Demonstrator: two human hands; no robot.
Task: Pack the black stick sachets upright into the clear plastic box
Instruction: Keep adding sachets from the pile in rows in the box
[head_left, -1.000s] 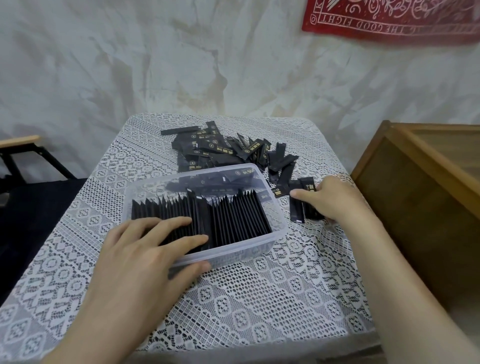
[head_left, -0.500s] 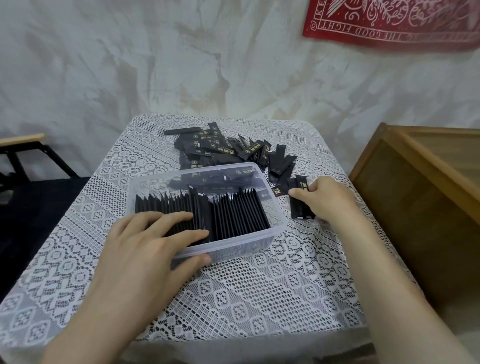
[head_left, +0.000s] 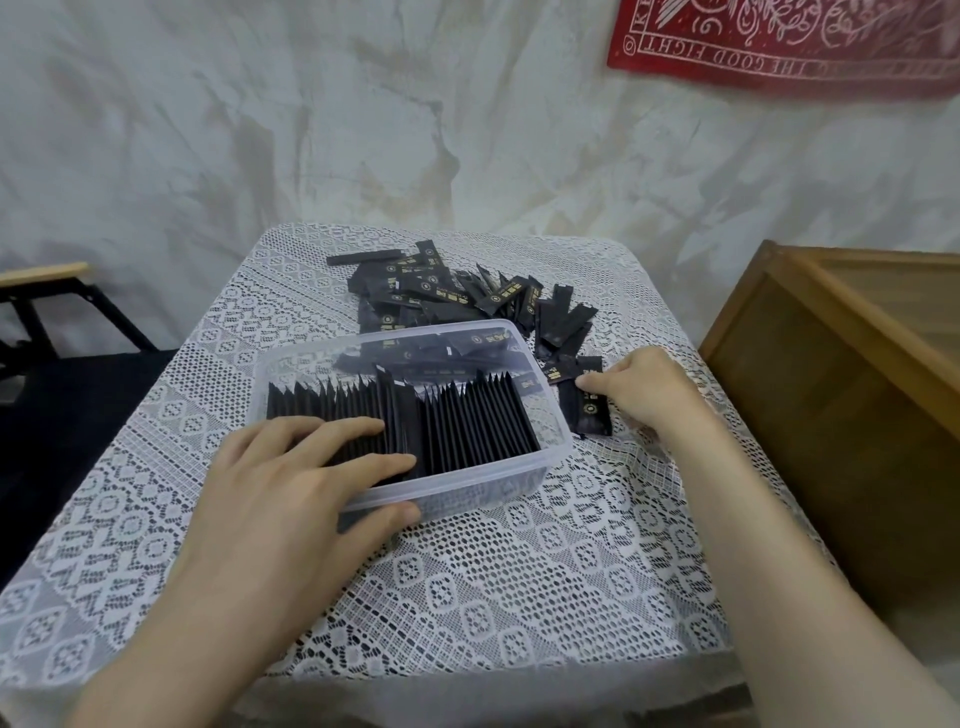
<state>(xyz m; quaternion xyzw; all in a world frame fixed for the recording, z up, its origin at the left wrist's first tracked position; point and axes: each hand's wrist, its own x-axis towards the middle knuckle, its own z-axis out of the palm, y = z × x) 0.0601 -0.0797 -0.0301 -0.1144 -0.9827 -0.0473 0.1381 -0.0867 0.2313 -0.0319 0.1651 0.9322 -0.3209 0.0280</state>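
A lace tablecloth (head_left: 519, 582) covers the table, with a wooden crate (head_left: 841, 395) to its right and a red banner (head_left: 779, 47) on the wall whose inverted white lettering reads "THE GOOD FIGHT". The clear plastic box (head_left: 483, 488) stands mid-table, packed with upright sachets (head_left: 467, 426), matte black, which the left hand (head_left: 280, 493) partly covers, fingers flat and relaxed, thumb on the near wall. Beyond lies a heap of sachets (head_left: 447, 296), gold print illegible; the right hand (head_left: 644, 389) pinches a loose sachet (head_left: 589, 415) just beside the box.
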